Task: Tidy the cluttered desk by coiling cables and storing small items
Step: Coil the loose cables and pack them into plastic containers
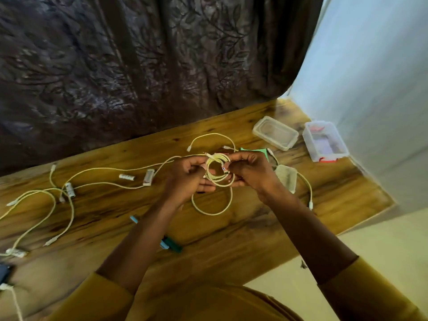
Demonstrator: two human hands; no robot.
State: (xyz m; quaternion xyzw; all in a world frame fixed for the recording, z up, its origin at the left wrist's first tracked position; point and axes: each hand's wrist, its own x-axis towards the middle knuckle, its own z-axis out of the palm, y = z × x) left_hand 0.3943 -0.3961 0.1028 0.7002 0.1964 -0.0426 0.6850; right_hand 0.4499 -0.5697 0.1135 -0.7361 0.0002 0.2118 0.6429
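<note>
Two hands hold our pale yellow coiled cable (218,171) above the wooden tabletop (243,228). Left hand (187,179) cups it, fingers curled; right hand (247,172) pinches its rim. Its loose tail hangs below, toward us.

Two clear tubs (325,141), one lid (275,132), three batteries (126,177).

We see a cream cable wound into a small coil (218,171), held up above the desk (243,239) between the left hand (188,179) and the right hand (249,171); a loose loop of it hangs down onto the wood. More cream cables (46,205) sprawl uncoiled across the desk's left side, with small white batteries (127,177) among them. At the far right stand a clear lidded box (275,132) and an open clear box (325,141) holding something red.
</note>
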